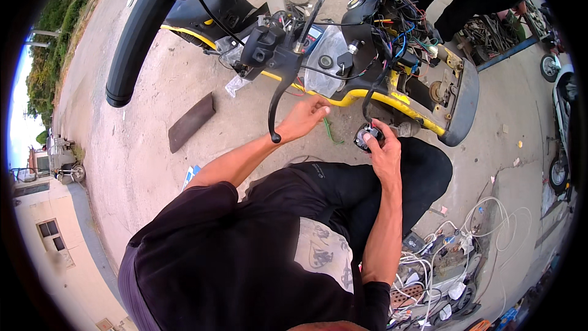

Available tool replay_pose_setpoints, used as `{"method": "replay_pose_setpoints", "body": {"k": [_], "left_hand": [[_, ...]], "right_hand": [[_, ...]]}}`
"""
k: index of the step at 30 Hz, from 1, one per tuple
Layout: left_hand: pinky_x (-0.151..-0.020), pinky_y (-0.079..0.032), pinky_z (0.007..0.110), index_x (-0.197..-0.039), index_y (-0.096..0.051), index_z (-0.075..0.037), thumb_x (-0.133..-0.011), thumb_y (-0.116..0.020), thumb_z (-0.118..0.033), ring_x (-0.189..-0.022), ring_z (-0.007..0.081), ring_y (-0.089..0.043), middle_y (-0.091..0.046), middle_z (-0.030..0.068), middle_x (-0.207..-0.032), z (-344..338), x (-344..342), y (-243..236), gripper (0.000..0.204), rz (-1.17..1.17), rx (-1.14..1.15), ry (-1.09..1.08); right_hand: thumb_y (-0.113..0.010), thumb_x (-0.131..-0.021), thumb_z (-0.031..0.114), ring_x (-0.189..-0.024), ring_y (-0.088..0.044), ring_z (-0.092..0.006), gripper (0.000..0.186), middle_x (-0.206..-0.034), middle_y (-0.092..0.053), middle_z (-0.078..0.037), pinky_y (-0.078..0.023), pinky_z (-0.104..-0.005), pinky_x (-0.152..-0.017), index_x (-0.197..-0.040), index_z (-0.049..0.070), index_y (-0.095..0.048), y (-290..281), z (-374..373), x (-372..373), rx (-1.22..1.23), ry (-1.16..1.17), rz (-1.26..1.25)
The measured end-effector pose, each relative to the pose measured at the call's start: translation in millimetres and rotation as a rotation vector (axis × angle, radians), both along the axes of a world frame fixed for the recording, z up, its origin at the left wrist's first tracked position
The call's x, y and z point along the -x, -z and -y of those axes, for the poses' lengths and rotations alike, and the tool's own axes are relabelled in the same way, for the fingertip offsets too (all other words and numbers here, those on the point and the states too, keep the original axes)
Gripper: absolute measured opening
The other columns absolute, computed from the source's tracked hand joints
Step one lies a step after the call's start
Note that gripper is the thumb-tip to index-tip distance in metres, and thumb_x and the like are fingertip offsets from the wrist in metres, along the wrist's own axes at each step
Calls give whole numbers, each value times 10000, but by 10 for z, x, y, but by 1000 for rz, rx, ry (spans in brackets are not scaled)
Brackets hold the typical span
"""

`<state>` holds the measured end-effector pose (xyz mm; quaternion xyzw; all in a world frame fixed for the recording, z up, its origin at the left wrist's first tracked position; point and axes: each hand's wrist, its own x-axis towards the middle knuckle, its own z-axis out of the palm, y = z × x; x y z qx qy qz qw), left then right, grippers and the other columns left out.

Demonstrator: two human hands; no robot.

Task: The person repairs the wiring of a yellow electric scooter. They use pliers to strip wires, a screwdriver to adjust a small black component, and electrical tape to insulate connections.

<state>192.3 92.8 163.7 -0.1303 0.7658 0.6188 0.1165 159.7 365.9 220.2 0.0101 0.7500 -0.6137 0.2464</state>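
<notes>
Handlebar grip [131,43] looms closest in our head view. Our right hand [385,150] pinches a round black component [359,139] near the yellow frame tube [354,95]; our left hand [304,116] bunches its fingers by a green wire [329,131], holding we cannot tell what. Exposed wiring [401,41] suggests unfinished work.

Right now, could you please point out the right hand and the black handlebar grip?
Right hand [386,151]: head view, back of the hand.
Black handlebar grip [141,43]: head view, middle of its length.

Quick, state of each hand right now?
Left hand: partly curled near curved yellow tubing; grip can't be told.
Right hand: closed on a small, round, black part.
</notes>
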Motion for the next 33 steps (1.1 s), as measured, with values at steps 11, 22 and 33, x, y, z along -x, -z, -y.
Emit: {"method": "replay_pose_setpoints", "body": {"k": [11, 22, 33], "left_hand": [[-1003, -550, 514, -1219, -712, 0, -961, -634, -122, -1131, 461, -670, -704, 283, -1154, 1672, 1430, 1263, 296, -303, 1063, -30], [-883, -571, 587, -1253, -502, -29, -966, -630, -121, -1031, 534, -695, -694, 327, -1084, 2172, 1788, 1454, 327, -126, 1198, 293], [-656, -629, 314, -1578, -344, 45, -979, -518, -18, -781, 188, -699, -612, 171, -1054, 691, 119, 523, 627, 121, 157, -222]], "right_hand": [[-730, -975, 92, -725, -568, -33, 407, -1012, -730, -21, -470, -221, -605, -1370, 10, -673, 121, 20, -274, 70, 180, -35], [-745, -976, 62, -774, -577, -27, 358, -964, -703, 15, -443, -219, -625, -1327, 9, -700, 268, -24, -218, 132, 259, -15], [-756, -957, 80, -963, -686, -108, 434, -1097, -760, -69, -544, -272, -783, -1359, -39, -646, 171, 135, -140, 230, 324, 50]]}}
